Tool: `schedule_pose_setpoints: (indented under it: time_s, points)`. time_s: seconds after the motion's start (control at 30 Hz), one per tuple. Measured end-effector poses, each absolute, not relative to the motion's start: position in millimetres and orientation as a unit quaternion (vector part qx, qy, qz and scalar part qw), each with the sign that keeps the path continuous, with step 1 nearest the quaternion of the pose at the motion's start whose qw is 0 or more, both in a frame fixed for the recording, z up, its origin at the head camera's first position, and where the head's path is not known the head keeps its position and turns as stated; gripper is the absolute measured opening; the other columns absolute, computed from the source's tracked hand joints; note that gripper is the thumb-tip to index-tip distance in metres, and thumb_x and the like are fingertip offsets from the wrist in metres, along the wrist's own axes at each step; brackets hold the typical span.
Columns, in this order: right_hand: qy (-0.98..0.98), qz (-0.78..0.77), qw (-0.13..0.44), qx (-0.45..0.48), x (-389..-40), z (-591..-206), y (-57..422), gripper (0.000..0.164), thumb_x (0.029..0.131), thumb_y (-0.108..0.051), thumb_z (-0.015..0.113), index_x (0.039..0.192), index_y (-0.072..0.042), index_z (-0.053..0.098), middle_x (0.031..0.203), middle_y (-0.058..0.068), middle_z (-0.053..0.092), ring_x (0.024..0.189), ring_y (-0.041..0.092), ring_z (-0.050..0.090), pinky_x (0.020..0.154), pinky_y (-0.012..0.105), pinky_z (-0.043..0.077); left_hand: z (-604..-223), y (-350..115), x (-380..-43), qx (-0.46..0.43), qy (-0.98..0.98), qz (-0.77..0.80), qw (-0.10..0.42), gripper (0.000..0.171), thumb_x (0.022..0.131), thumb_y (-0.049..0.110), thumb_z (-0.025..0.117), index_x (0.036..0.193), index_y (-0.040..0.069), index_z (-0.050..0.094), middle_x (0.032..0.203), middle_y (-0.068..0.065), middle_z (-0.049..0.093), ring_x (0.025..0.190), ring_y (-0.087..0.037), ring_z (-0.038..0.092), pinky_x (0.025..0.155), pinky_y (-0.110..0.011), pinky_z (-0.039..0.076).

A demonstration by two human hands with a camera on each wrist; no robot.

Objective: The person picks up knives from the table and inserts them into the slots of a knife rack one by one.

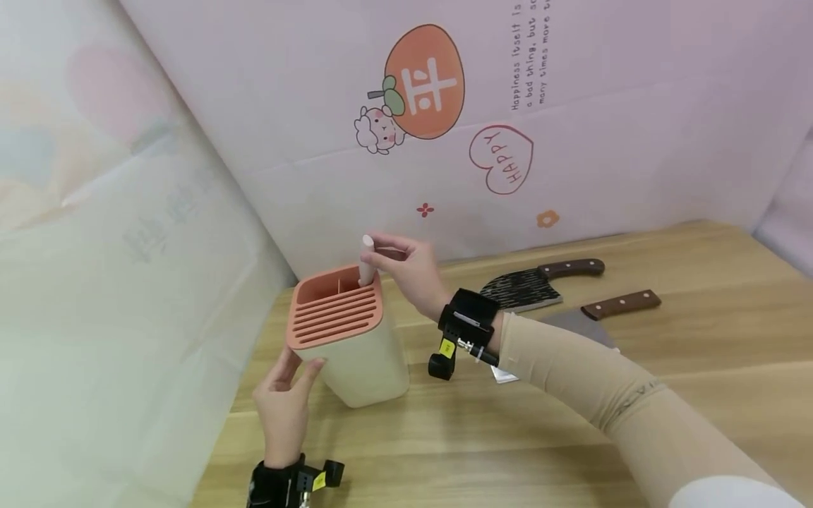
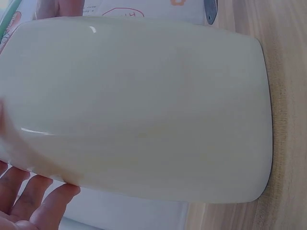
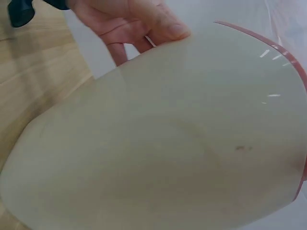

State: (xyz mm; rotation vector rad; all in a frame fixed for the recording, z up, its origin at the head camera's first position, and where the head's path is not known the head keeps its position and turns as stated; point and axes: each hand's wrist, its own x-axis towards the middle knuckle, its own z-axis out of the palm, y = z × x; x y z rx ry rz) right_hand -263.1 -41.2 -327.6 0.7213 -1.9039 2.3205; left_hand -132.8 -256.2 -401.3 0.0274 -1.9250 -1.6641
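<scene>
A cream knife holder (image 1: 375, 360) with an orange slotted top (image 1: 336, 317) stands upright on the table. My left hand (image 1: 286, 402) grips its near left corner, thumb on the front and fingers round the side. The right wrist view also catches that left hand (image 3: 139, 19) against the cream wall. Over the holder's far right corner, my right hand (image 1: 413, 271) pinches a white handle (image 1: 366, 261) between thumb and fingers. The handle stands nearly upright in the open compartment behind the slots; its lower part is hidden inside.
To the right lies a cleaver (image 1: 521, 288) with a dark patterned blade and brown handle. Nearer is another cleaver (image 1: 621, 305), its blade partly covered by my right sleeve. A pale flat tip (image 1: 504, 376) shows under the forearm. Printed white sheeting (image 1: 305, 106) rises behind and at left.
</scene>
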Motion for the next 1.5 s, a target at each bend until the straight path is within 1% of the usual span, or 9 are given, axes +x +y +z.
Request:
schedule_pose_setpoints:
  time_s: [0.27,0.47,0.73,1.0,1.13,1.23,1.3,1.37,1.5]
  points:
    - [-0.655,0.709,0.045,0.258,-261.4,-344.8,-26.5,0.029,0.096,-0.007,0.074,0.123,0.002,0.072,0.119,0.013,0.073,0.11,0.021,0.069,0.096,0.033,0.058,-401.5,-258.6,-132.3,0.034,-0.716,-0.632,0.295,0.058,0.09,0.003,0.08,0.144,0.006,0.058,0.139,-0.011,0.062,0.127,-0.011,0.06,0.1,-0.018,0.05]
    - [-0.691,0.674,0.021,0.261,-268.4,-353.2,3.9,0.029,0.096,-0.008,0.074,0.123,0.002,0.072,0.121,0.015,0.073,0.108,0.022,0.07,0.094,0.032,0.058,-401.5,-258.4,-133.2,0.015,-0.706,-0.639,0.304,0.058,0.089,-0.002,0.079,0.143,0.005,0.058,0.138,-0.011,0.063,0.127,-0.012,0.061,0.102,-0.019,0.05]
    - [-0.754,0.623,0.018,0.206,-294.0,-377.7,90.3,0.029,0.097,-0.011,0.074,0.123,0.0,0.072,0.121,0.013,0.072,0.109,0.021,0.067,0.094,0.028,0.056,-405.4,-254.0,-130.6,0.018,-0.702,-0.64,0.312,0.059,0.09,-0.003,0.077,0.144,0.005,0.056,0.138,-0.009,0.064,0.125,-0.012,0.062,0.102,-0.018,0.049]
    - [-0.825,0.547,0.014,0.142,-320.0,-409.3,196.6,0.042,0.097,-0.024,0.075,0.131,-0.001,0.067,0.13,0.017,0.068,0.112,0.013,0.065,0.094,0.018,0.051,-406.7,-252.4,-129.6,0.02,-0.702,-0.64,0.311,0.059,0.091,-0.003,0.076,0.145,0.006,0.056,0.142,-0.011,0.061,0.126,-0.012,0.061,0.102,-0.018,0.049]
    - [-0.85,0.502,-0.036,0.154,-321.5,-423.4,238.5,0.048,0.098,-0.025,0.074,0.136,0.001,0.063,0.135,0.02,0.065,0.122,0.026,0.062,0.103,0.034,0.052,-407.6,-250.5,-127.6,0.024,-0.705,-0.635,0.313,0.059,0.091,-0.004,0.075,0.145,0.006,0.055,0.143,-0.013,0.059,0.125,-0.01,0.061,0.099,-0.017,0.051]
    - [-0.874,0.454,-0.07,0.158,-314.8,-429.5,264.7,0.05,0.1,-0.027,0.071,0.141,-0.001,0.06,0.141,0.022,0.059,0.13,0.039,0.055,0.109,0.056,0.045,-408.1,-248.2,-127.7,0.014,-0.702,-0.637,0.317,0.058,0.091,-0.007,0.074,0.145,0.004,0.055,0.144,-0.013,0.058,0.123,-0.01,0.062,0.098,-0.018,0.052]
    - [-0.889,0.422,-0.084,0.156,-309.9,-435.5,282.8,0.051,0.102,-0.032,0.067,0.144,-0.003,0.058,0.144,0.023,0.056,0.133,0.044,0.051,0.11,0.065,0.039,-408.1,-246.9,-128.5,0.006,-0.701,-0.639,0.317,0.058,0.091,-0.009,0.073,0.145,0.003,0.054,0.145,-0.014,0.057,0.123,-0.01,0.062,0.098,-0.019,0.052]
    - [-0.899,0.398,-0.084,0.163,-305.4,-441.3,298.5,0.053,0.103,-0.033,0.066,0.144,-0.001,0.057,0.143,0.023,0.057,0.133,0.047,0.05,0.111,0.069,0.035,-408.5,-246.3,-128.9,0.006,-0.702,-0.64,0.314,0.058,0.091,-0.008,0.073,0.145,0.003,0.054,0.145,-0.013,0.057,0.124,-0.009,0.062,0.098,-0.019,0.052]
    - [-0.91,0.358,-0.078,0.195,-300.4,-453.1,321.9,0.052,0.097,-0.029,0.074,0.138,0.001,0.063,0.133,0.018,0.066,0.129,0.042,0.055,0.11,0.059,0.042,-409.4,-245.5,-129.7,0.011,-0.7,-0.643,0.31,0.058,0.091,-0.008,0.073,0.145,0.002,0.054,0.146,-0.014,0.056,0.126,-0.009,0.061,0.098,-0.018,0.051]
